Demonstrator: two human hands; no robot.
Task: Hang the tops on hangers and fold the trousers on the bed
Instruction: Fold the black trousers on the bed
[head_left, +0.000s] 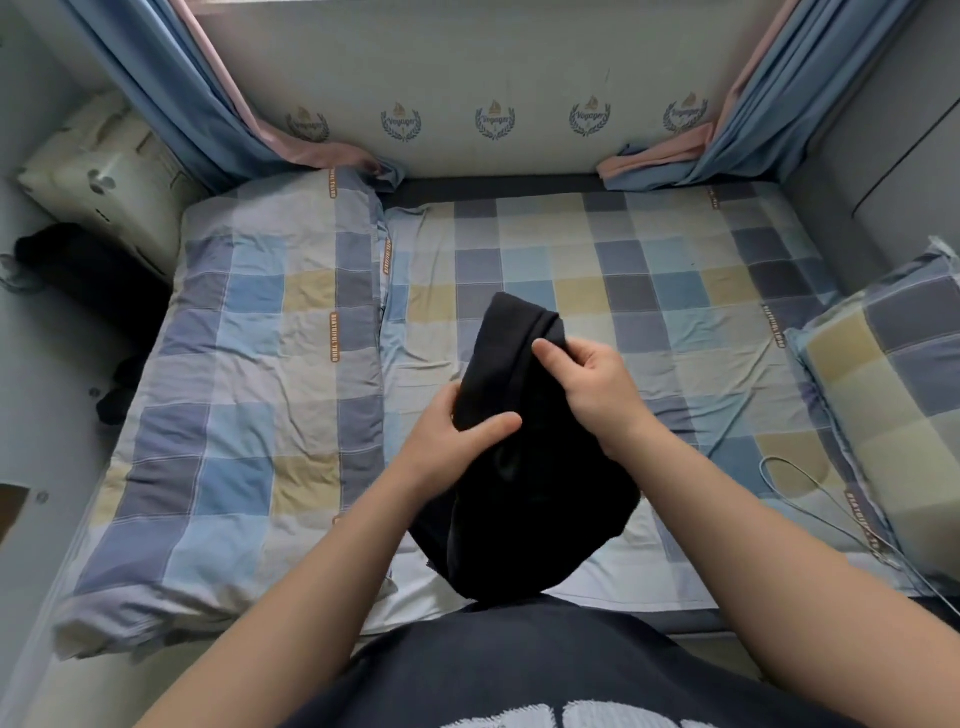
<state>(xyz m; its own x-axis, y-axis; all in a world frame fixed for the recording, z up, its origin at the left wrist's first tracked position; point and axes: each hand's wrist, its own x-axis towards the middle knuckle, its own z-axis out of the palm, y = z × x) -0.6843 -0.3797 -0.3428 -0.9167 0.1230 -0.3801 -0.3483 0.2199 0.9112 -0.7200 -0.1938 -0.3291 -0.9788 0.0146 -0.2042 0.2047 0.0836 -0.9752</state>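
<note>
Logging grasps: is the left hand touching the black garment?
Touching. The head view shows the left hand gripping the black garment, its thumb pressed across the fabric.

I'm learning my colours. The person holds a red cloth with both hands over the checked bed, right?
Not quite: the cloth is black, not red. The head view shows the left hand and right hand both holding it over the checked bed.
</note>
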